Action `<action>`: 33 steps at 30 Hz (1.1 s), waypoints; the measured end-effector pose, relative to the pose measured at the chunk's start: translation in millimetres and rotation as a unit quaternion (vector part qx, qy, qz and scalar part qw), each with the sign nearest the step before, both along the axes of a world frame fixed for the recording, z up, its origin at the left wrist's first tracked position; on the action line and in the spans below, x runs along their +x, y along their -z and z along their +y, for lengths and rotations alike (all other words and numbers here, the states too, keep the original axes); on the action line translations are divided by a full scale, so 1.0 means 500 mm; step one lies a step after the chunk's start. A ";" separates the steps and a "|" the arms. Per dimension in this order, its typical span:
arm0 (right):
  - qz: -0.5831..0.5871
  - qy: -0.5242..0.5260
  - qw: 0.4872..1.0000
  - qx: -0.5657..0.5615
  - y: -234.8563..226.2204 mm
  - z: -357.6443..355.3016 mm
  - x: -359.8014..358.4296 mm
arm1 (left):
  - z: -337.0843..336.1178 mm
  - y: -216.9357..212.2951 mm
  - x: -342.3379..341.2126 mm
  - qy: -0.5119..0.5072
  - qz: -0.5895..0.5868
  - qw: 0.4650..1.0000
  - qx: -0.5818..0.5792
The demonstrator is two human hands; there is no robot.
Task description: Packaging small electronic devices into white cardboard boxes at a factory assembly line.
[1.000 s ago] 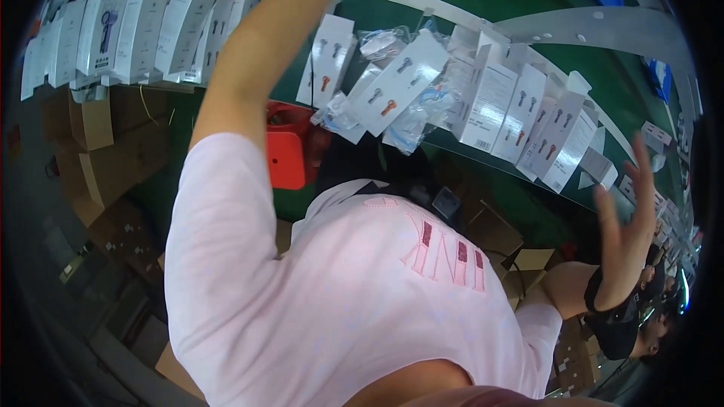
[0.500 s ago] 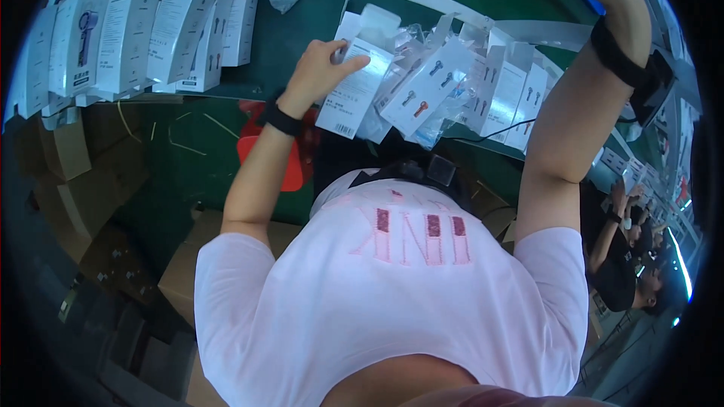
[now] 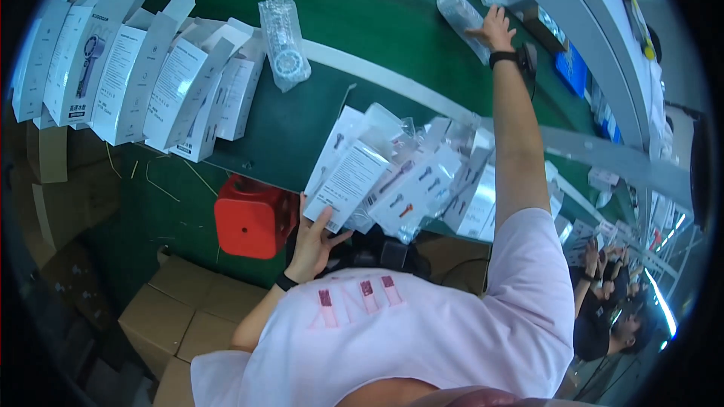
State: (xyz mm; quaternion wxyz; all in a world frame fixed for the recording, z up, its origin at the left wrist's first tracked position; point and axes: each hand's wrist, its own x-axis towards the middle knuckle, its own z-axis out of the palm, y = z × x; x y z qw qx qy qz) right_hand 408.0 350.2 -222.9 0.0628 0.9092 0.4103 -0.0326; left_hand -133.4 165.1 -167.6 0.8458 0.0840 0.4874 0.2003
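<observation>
My left hand point(image 3: 311, 247) is at the lower end of a white printed box point(image 3: 348, 183), its fingers around the bottom corner and the thumb on the printed face. The box leans at the table's near edge, its top flap up. Another white box point(image 3: 335, 136) stands partly hidden behind it. Far off to the right, my right hand point(image 3: 495, 32) is stretched over the green belt, fingers spread. Beside its fingertips lies a bubble-wrapped item point(image 3: 463, 27); whether they touch it I cannot tell.
Open white boxes point(image 3: 121, 75) stand in a row at left. A bubble-wrapped handheld fan point(image 3: 285, 45) lies near the belt rail. More boxes and clear wrapping point(image 3: 422, 181) crowd the table's right. A red stool point(image 3: 253, 217) and cartons point(image 3: 185, 301) are below. People point(image 3: 611, 309) work at far right.
My right arm has come into fuller view, reaching across the belt by the wrapped items. My left hand has shifted from the box's upper side to its bottom end. The view has shifted.
</observation>
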 end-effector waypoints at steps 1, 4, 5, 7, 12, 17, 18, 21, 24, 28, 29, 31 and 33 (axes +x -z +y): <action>-0.002 -0.012 1.000 0.008 0.042 -0.013 0.030 | 0.006 -0.002 0.014 -0.006 -0.004 1.000 0.005; 0.153 0.017 0.988 -0.008 0.079 -0.014 0.028 | 0.015 -0.010 0.039 -0.015 0.031 0.999 -0.011; 0.091 -0.012 0.995 0.047 0.094 -0.018 0.005 | 0.015 -0.007 0.047 -0.021 0.033 0.999 -0.010; 0.129 -0.024 0.990 0.054 0.091 -0.009 0.000 | 0.018 0.001 0.056 -0.033 0.010 0.999 -0.005; 0.136 -0.040 0.990 0.024 -0.112 -0.017 -0.143 | 0.010 -0.020 0.024 -0.033 0.044 0.974 0.220; 0.267 -0.220 0.938 0.024 -0.406 -0.101 -0.392 | 0.170 -0.246 0.040 0.190 0.292 0.586 0.731; 0.332 -0.229 0.915 -0.009 -0.472 -0.122 -0.449 | 0.190 -0.289 0.061 0.205 0.334 0.496 0.775; 0.426 -0.292 0.856 -0.024 -0.575 -0.208 -0.553 | 0.229 -0.311 0.084 0.243 0.331 0.364 0.836; 0.510 -0.243 0.797 0.216 -0.614 -0.280 -0.588 | 0.227 -0.290 0.045 0.192 0.174 0.507 0.822; 0.218 -0.396 0.754 0.476 -0.652 -0.414 -0.632 | 0.153 -0.296 0.016 0.171 0.031 0.660 0.731; 0.154 -0.446 0.810 0.350 -0.699 -0.434 -0.653 | 0.133 -0.293 0.013 0.178 -0.003 0.696 0.695; 0.070 -0.490 0.796 0.348 -0.680 -0.439 -0.693 | 0.091 -0.302 0.009 0.171 -0.052 0.756 0.630; 0.097 -0.495 0.790 0.349 -0.658 -0.434 -0.720 | 0.072 -0.301 -0.003 0.195 -0.084 0.855 0.474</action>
